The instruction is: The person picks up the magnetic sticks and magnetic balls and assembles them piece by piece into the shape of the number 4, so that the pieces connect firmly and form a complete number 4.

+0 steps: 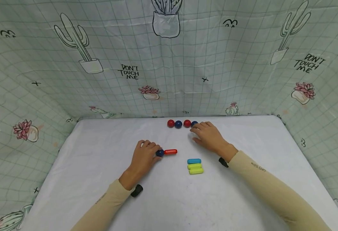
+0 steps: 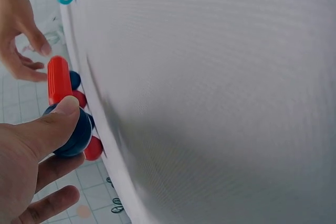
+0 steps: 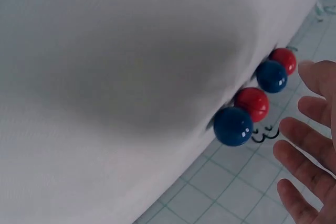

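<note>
1. Closest in, a left tan sleeve (image 1: 102, 205) is coming in from about 7 o'clock and a right tan sleeve (image 1: 278, 192) from about 4, both stretching over a white tabletop (image 1: 166, 208).
2. Next up, a near yellow rod (image 1: 196, 171), a far yellow rod (image 1: 194, 166) and a light-blue rod (image 1: 194, 161) are lying side by side, the light-blue one sitting at the trio's 12 o'clock.
3. The left hand (image 1: 144, 157), between 9 and 10 o'clock from those rods, is pinching a dark blue ball (image 1: 159, 153), thumb pressing on it. A red rod (image 1: 170, 151) is sticking out at that ball's 3 o'clock, touching it.
4. The right hand (image 1: 209, 136) is hovering around 1 o'clock from the trio, fingers spreading loosely and gripping nothing. It's hanging just beside the blue end ball (image 3: 233, 126).
5. Further out, that end ball is finishing a row at 11 to 12 o'clock: red ball (image 1: 171, 123), blue ball (image 1: 178, 124), another red ball (image 1: 187, 123), then it.
6. Way back at 12, a cactus-print cloth (image 1: 180, 64) is hanging.
</note>
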Tool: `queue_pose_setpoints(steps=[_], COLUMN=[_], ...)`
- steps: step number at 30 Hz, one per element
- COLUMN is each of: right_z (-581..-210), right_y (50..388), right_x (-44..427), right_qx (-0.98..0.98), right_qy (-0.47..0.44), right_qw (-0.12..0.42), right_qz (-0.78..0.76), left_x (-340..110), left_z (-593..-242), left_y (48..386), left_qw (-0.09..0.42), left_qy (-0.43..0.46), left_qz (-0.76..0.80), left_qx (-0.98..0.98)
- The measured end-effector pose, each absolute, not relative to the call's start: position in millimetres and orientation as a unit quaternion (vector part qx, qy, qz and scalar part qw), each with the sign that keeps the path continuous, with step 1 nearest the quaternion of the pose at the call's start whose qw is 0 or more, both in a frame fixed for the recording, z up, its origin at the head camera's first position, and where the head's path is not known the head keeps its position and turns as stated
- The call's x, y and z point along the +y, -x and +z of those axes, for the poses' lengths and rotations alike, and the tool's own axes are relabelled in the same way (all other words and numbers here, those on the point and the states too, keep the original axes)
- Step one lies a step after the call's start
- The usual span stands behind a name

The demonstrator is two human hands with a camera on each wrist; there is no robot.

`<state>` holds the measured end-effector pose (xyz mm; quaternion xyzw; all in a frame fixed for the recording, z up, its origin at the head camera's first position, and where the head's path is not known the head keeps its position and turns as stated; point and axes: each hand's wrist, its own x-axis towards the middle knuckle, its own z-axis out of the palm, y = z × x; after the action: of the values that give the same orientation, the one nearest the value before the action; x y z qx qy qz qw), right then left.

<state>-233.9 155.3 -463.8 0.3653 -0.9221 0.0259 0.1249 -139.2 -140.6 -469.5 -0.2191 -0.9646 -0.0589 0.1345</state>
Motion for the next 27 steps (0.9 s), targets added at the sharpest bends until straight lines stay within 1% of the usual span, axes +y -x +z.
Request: queue_pose_setpoints(steps=[12,27], right_z=[-464,-474], right_y=[257,276], right_x=[161,163], right_qx=[-0.947,-0.95], right_qy=[-0.31,-0.307], right_qw=[0.078,0.064], right_qz=[0.017,0.005], left_x=[-142,-141], left_z=[-469,-469], left_y=[140,139], left_qw=[0.137,0.136], left_qy=[0.218,0.221], left_qz=[-0.053,-0.062], left_qx=[-0.965,-0.964])
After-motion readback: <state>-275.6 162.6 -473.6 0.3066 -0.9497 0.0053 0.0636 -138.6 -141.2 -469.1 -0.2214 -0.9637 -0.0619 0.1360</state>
